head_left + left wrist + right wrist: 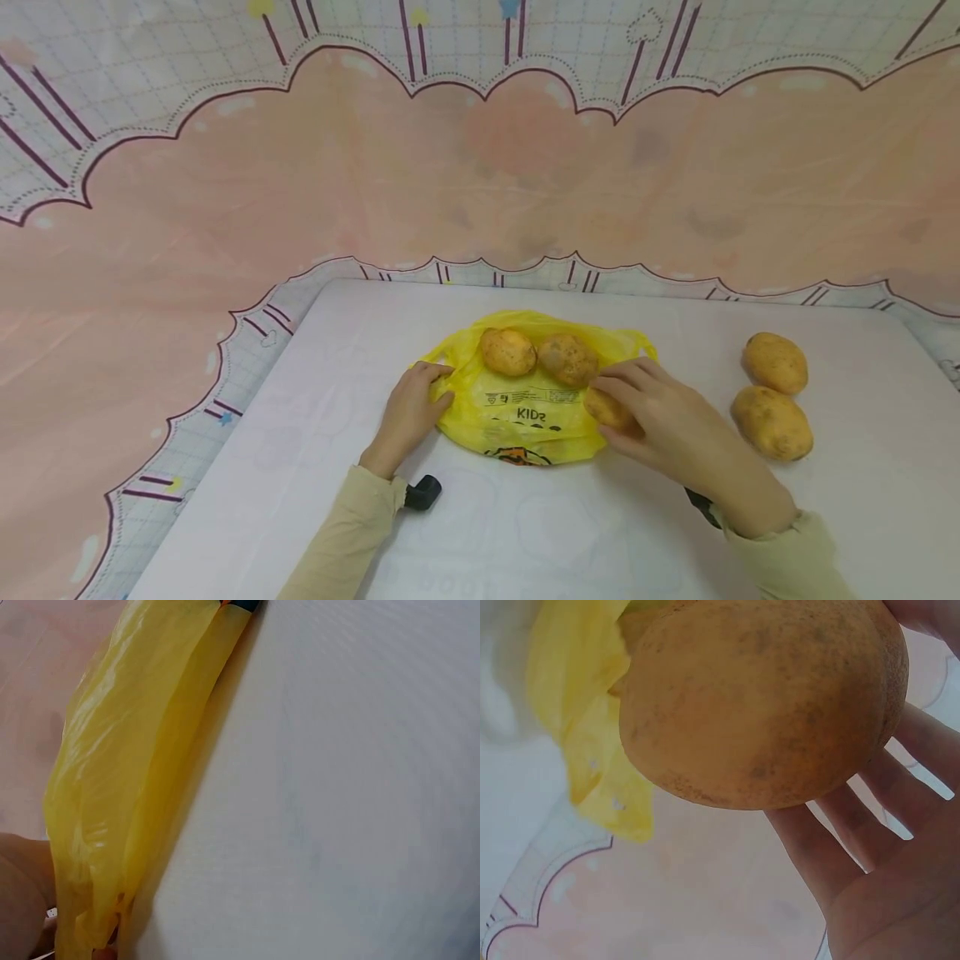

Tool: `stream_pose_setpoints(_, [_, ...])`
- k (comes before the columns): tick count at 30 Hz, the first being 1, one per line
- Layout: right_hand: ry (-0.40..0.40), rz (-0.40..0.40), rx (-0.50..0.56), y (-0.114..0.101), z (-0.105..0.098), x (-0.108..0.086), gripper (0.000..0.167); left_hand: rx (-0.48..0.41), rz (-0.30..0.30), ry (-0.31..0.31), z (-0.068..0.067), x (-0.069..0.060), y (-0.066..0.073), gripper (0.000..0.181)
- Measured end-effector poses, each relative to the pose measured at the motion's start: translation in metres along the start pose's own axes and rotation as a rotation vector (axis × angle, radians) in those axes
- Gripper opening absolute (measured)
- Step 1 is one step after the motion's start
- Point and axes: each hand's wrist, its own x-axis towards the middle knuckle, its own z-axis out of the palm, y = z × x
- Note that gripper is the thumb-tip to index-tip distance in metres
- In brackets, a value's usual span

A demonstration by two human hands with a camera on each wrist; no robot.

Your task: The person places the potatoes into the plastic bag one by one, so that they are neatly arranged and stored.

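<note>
A yellow plastic bag (480,425) with dark printing lies flat on the table. My left hand (407,408) pinches its left edge; in the left wrist view the bag (127,765) hides most of that hand (26,892). Two potatoes, a left one (508,352) and a right one (568,360), sit side by side at the bag's upper part. At the bag's right side my right hand (667,425) holds another potato (606,408). From the right wrist, this potato (757,705) fills the upper middle, with the fingers (817,847) against it.
Toward the table's right side lie two more potatoes, a far one (776,363) and a nearer one (772,422), touching each other. The white tabletop (525,533) runs up to a pink and white patterned cloth (480,175) behind it. Black straps circle both wrists.
</note>
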Motion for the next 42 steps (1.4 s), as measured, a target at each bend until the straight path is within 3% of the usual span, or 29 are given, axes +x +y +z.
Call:
stream_pose_setpoints(8, [0.023,-0.028,0.036,-0.003,0.01,0.009,0.043,-0.016,-0.005,-0.009,0.0,0.0,-0.001,0.037])
stream_pose_setpoints(42, [-0.05,-0.042,0.122,-0.024,0.037,0.044,0.039,-0.023,0.009,-0.007,-0.001,0.001,-0.002,0.036])
